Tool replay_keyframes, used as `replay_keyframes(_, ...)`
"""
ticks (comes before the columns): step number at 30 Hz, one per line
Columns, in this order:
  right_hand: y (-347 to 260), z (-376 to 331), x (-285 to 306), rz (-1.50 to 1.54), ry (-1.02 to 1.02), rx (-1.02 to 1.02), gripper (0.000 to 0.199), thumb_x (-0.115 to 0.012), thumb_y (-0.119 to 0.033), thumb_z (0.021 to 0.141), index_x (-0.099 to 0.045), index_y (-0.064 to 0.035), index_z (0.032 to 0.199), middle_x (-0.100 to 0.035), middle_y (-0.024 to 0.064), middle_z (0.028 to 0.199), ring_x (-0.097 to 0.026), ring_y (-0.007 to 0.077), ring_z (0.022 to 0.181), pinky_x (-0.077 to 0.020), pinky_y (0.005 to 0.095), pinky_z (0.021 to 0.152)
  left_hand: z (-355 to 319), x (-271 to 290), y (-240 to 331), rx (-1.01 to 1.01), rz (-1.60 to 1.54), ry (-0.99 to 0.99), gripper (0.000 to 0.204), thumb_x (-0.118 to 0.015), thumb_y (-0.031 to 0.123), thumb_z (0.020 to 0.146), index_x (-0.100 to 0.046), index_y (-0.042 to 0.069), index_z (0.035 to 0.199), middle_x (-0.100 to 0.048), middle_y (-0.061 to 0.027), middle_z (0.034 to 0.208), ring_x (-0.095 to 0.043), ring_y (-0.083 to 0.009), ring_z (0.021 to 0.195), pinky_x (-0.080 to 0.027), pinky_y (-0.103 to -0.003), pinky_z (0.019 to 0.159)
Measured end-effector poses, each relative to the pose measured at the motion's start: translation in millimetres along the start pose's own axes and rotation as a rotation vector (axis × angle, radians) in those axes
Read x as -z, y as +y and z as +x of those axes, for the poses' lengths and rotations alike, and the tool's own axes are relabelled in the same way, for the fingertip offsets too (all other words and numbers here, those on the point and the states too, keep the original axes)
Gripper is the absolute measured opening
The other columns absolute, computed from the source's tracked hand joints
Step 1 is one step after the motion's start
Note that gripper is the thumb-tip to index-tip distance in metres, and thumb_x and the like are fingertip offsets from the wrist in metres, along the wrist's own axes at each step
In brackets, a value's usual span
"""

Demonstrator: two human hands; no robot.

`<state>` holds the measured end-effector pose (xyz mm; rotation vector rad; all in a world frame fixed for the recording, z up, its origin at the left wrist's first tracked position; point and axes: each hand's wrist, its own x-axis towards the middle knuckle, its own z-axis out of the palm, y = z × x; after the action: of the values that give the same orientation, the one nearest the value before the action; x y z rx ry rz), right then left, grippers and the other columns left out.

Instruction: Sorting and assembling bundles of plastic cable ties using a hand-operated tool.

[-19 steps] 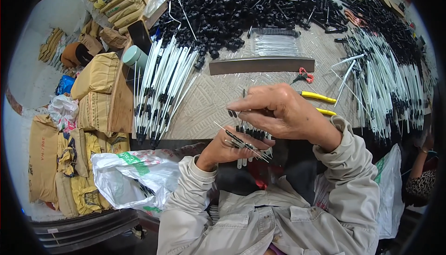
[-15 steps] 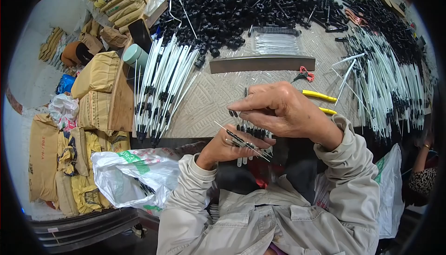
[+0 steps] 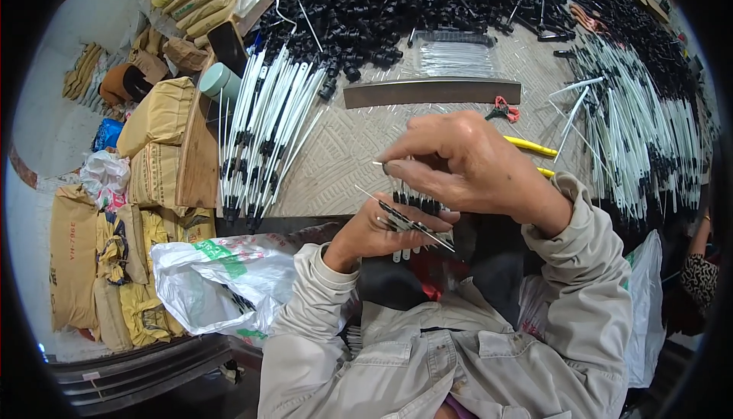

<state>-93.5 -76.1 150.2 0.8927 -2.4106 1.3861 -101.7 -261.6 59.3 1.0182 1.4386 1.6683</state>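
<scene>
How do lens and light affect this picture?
Head view: black corners frame the fisheye image; the green-marked white plastic bag at left gleams; shadow lies below the patterned beige tabletop; thin black-and-white strips in the left hand overlap indistinctly.

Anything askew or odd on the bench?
Mildly: two white sticks jut from the left edge of the white-strip pile on the table's right, angled across the others' mostly common direction. No obvious damage.
</scene>
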Motion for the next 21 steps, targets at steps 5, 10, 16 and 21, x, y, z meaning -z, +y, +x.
replay_keyframes(5,9,3,-6,0.179,0.052,-0.101,0.024,-0.066,-0.014,0.081,-0.06,0.003,0.066,-0.047,0.0003,0.054,-0.041,0.0042,0.05,-0.0299,0.0254,0.043,6,-9,17,0.077,-0.028,0.048,0.022,-0.067,0.002,0.077,-0.067,0.001,0.099,-0.065,-0.0109,0.104,-0.06,-0.0171,0.098,-0.047,-0.029,0.085)
replay_keyframes(10,12,-21,11,0.394,0.167,-0.238,0.035,-0.047,-0.025,0.093,-0.066,0.0027,0.084,-0.058,0.0026,0.065,-0.05,0.0054,0.052,-0.0374,0.0202,0.046,9,-13,17,0.0,0.098,0.076,0.021,-0.066,0.003,0.078,-0.067,0.001,0.099,-0.066,-0.0112,0.101,-0.064,-0.0186,0.091,-0.05,-0.028,0.08)
replay_keyframes(16,44,-114,-7,-0.076,0.021,-0.35,0.044,-0.048,-0.006,0.086,-0.044,-0.0032,0.13,-0.047,0.0161,0.13,-0.045,0.027,0.121,-0.0343,0.0343,0.101,11,-13,14,-0.096,0.207,0.062,0.023,-0.061,-0.001,0.078,-0.067,0.003,0.099,-0.066,-0.0143,0.102,-0.066,-0.0227,0.09,-0.051,-0.027,0.078)
replay_keyframes(21,65,-94,-19,-0.157,-0.174,-0.15,0.055,-0.049,-0.024,0.089,-0.032,-0.0069,0.138,-0.032,0.0114,0.142,-0.028,0.0281,0.132,-0.0238,0.037,0.109,12,-16,-1,-0.205,0.31,-0.002,0.03,-0.067,-0.002,0.07,-0.068,0.007,0.099,-0.065,-0.0132,0.105,-0.065,-0.0244,0.092,-0.052,-0.031,0.08)
